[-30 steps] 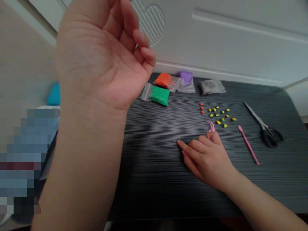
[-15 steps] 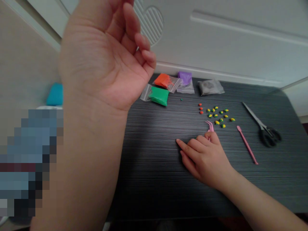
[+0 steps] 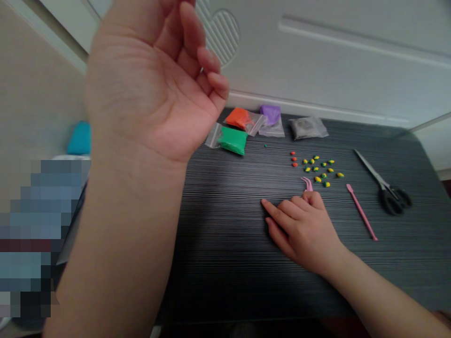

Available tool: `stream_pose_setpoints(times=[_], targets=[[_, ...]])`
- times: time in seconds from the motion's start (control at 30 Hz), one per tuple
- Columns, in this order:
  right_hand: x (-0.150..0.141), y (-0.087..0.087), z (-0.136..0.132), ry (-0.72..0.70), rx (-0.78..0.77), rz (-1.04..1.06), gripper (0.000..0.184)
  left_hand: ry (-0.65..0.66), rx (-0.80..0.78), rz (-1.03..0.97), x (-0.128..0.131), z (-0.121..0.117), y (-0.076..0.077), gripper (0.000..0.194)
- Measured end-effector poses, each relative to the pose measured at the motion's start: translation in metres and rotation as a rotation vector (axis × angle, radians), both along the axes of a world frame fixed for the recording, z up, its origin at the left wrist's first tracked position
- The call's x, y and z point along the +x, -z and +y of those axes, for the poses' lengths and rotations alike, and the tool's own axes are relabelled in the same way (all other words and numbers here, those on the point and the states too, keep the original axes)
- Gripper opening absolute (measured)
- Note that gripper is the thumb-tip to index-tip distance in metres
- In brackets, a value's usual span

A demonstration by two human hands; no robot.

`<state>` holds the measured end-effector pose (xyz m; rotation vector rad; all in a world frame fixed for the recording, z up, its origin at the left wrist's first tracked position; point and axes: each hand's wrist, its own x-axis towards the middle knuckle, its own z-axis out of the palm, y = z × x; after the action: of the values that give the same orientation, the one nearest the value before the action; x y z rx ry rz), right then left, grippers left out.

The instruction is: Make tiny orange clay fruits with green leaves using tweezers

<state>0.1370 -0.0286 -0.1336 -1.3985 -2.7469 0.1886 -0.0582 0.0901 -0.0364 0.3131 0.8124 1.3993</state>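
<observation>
Close to the camera, my left hand is raised with its bare palm toward me. Its fingers are loosely bent and apart, partly cut off at the top edge; nothing shows in the palm. On the dark table, my right hand lies back side up, its curled fingers closed on pink tweezers. Two of its digits stretch leftward over the tabletop. Beyond the curved tips lie several small yellow-and-green pieces. Beside them, three small orange-red pieces form a short column. A tiny green bit lies farther left.
Bags of green clay, orange clay and purple clay lie along the back, with a greyish bag beside them. At right are a pink modelling stick and black-handled scissors. A white panel stands behind the table.
My right hand has shifted very slightly right and away from me, still gripping the tweezers. My left hand stays almost in place. The pieces and bags have not moved.
</observation>
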Motion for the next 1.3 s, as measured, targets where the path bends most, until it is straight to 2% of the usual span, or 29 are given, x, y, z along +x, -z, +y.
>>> stream_pose_setpoints(times=[0.07,0.1,0.23,0.6,0.9,1.2,1.3], targets=[[0.000,0.000,0.000,-0.022,-0.008,0.007,0.038,0.087,0.170,0.027,-0.002,0.001,0.003,0.018],[0.000,0.000,0.000,-0.023,-0.009,0.010,0.038,0.105,0.207,0.033,-0.003,0.001,0.004,0.018],[0.004,-0.002,0.003,0.037,0.007,0.029,0.036,0.088,0.194,0.035,-0.003,0.001,0.004,0.017],[0.012,-0.005,0.010,0.119,-0.005,0.130,0.032,0.073,0.276,0.044,0.001,0.005,0.007,0.008],[0.015,-0.006,0.014,0.151,0.031,0.157,0.029,0.181,0.331,0.059,0.002,-0.002,0.006,0.019],[0.034,-0.011,0.024,0.284,0.159,0.203,0.022,0.186,0.351,0.042,0.003,-0.001,0.013,0.026],[0.044,-0.012,0.029,0.356,0.204,0.221,0.021,0.181,0.343,0.051,0.010,-0.002,0.015,0.018]])
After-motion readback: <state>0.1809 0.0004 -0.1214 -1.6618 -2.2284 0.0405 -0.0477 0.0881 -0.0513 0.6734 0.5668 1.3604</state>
